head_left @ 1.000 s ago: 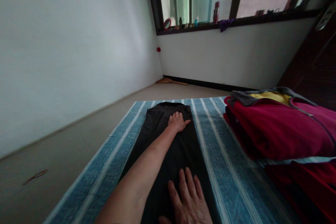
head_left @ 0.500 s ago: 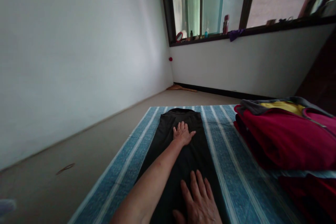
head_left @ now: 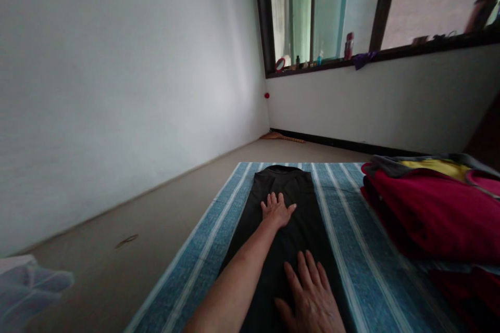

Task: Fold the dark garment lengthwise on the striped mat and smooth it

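A black garment (head_left: 287, 182) lies folded into a long, narrow strip, with a collar-like opening at its far end. My left hand (head_left: 278, 210) rests flat on its upper part, fingers spread. Nearer to me, my right hand (head_left: 312, 296) lies palm down on the same garment, its fingers out straight and the thumb apart. Neither hand grips anything. Beneath the garment is a blue cloth with white stripes (head_left: 211, 229); the garment's near end is out of view.
To the right sits a stack of folded red clothes (head_left: 429, 208) with grey and yellow on top. A dark red garment (head_left: 464, 291) lies nearer. A whitish, see-through thing (head_left: 33, 286) shows at lower left. Small bottles stand on the window sill (head_left: 332, 62).
The view has turned a little left, bringing more of the whitish thing into sight. My left hand has slid slightly toward me along the garment; my right hand stays about in place.
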Motion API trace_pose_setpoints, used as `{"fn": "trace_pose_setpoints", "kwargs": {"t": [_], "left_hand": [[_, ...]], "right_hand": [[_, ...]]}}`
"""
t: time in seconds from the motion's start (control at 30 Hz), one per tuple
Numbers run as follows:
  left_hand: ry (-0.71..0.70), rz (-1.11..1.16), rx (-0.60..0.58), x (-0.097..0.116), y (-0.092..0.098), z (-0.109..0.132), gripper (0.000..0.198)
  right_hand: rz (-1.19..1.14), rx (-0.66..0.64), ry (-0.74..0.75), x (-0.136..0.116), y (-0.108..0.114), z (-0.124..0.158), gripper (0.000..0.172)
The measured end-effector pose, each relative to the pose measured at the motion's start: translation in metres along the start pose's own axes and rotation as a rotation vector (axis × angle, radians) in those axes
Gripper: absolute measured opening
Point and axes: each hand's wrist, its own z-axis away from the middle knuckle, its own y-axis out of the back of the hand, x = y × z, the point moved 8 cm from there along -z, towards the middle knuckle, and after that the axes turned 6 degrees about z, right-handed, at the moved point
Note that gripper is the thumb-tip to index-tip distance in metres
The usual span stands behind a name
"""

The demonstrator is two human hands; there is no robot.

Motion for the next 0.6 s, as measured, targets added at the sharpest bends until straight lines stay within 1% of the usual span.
{"fn": "trace_pose_setpoints", "kwargs": {"t": [0.1, 0.2, 0.3, 0.37, 0.47, 0.53, 0.6], "left_hand": [[0.005, 0.008, 0.025, 0.001, 0.004, 0.005, 0.073], [-0.007, 0.015, 0.051, -0.003, 0.009, 0.018, 0.071], [-0.013, 0.039, 0.080, -0.015, 0.015, 0.032, 0.065], [-0.007, 0.064, 0.114, -0.026, 0.022, 0.038, 0.054], [0.035, 0.097, 0.179, -0.042, 0.034, 0.034, 0.038], [0.084, 0.114, 0.203, -0.051, 0.041, 0.023, 0.034], [0.125, 0.132, 0.196, -0.057, 0.045, 0.009, 0.029]], "right_hand": [[0.005, 0.054, 0.017, 0.002, 0.000, 0.001, 0.062], [0.000, 0.051, 0.078, 0.002, -0.003, 0.001, 0.059], [0.010, 0.026, 0.069, 0.002, -0.002, 0.001, 0.058], [0.026, -0.002, 0.049, 0.001, 0.001, 0.001, 0.058], [0.031, -0.065, 0.058, -0.004, 0.005, 0.000, 0.058], [0.028, -0.112, 0.044, -0.004, 0.005, -0.001, 0.059], [0.018, -0.147, 0.020, -0.003, 0.004, -0.003, 0.062]]}}
